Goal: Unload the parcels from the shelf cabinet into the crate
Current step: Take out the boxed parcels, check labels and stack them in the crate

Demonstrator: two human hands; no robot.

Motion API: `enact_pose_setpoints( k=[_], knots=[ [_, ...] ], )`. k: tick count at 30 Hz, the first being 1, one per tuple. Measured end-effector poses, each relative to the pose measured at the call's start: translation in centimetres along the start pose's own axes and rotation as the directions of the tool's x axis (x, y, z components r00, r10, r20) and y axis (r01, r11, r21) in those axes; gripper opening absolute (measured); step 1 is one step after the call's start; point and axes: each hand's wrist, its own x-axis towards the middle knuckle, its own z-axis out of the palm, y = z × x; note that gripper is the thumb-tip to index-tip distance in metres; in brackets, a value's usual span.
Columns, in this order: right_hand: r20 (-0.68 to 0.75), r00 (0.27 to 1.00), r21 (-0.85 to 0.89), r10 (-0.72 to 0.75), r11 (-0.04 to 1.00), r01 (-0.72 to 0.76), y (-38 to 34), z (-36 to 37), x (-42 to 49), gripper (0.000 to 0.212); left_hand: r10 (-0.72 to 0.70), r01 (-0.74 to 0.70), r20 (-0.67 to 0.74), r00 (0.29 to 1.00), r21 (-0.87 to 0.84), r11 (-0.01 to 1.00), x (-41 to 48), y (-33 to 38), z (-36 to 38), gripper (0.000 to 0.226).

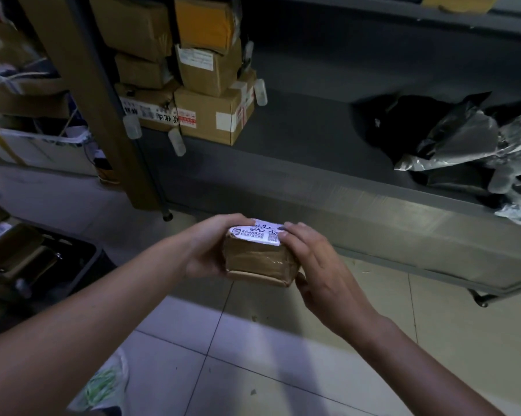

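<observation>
A small brown cardboard parcel [260,259] with a white printed label on top is held in front of me above the tiled floor. My left hand [206,246] grips its left side, fingers curled over the top edge. My right hand [308,259] grips its right side, thumb under the lower corner. A stack of brown cardboard parcels [205,85] sits at the left end of the grey shelf [358,205]. Black and grey plastic mailer bags [463,139] lie at the shelf's right end. A dark crate [82,265] holding parcels stands on the floor at the left.
A brown upright post [103,121] and a metal shelf leg with a caster [167,217] stand left of the parcel stack. More boxes and a white bin [37,151] lie behind the post. A white and green plastic bag [103,385] lies on the floor below my left arm.
</observation>
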Motion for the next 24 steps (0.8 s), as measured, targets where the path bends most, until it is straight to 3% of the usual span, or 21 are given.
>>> enact_pose_setpoints(
  k=[3,6,9,12,15,17,21,24],
  knots=[
    [0.016,0.991,0.073,0.135,0.988,-0.136,0.3,0.0,-0.1,0.095,0.085,-0.086,-0.020,0.996,-0.043,0.995,-0.2,0.1,0.5,0.027],
    [0.040,0.927,0.337,0.372,0.869,-0.363,-0.1,0.1,0.3,0.088,0.175,-0.179,-0.080,0.981,-0.051,0.982,-0.4,0.1,0.8,0.024],
    [0.156,0.768,0.616,0.621,0.546,-0.567,-0.7,-0.2,1.3,0.072,0.277,-0.294,-0.142,0.950,-0.116,0.949,-0.3,0.1,0.8,0.032],
    [0.344,0.613,0.776,0.712,0.153,-0.612,-1.1,-0.8,2.5,0.058,0.371,-0.407,-0.206,0.906,-0.177,0.896,0.1,0.3,0.9,0.031],
    [0.453,0.586,0.820,0.672,-0.057,-0.569,-1.8,-1.1,3.3,0.053,0.400,-0.447,-0.233,0.886,-0.210,0.869,0.5,0.1,1.2,0.040],
    [0.467,0.602,0.830,0.648,-0.088,-0.550,-2.0,-1.1,3.7,0.063,0.404,-0.449,-0.220,0.888,-0.225,0.865,0.5,-0.1,1.7,0.043],
    [0.426,0.628,0.850,0.651,-0.051,-0.524,-1.8,-0.8,4.1,0.096,0.422,-0.449,-0.173,0.890,-0.164,0.879,0.3,-0.4,2.6,0.044],
    [0.372,0.633,0.854,0.679,0.018,-0.521,-1.6,-0.7,4.1,0.097,0.439,-0.455,-0.157,0.885,-0.085,0.886,0.3,-0.4,2.7,0.038]
  ],
)
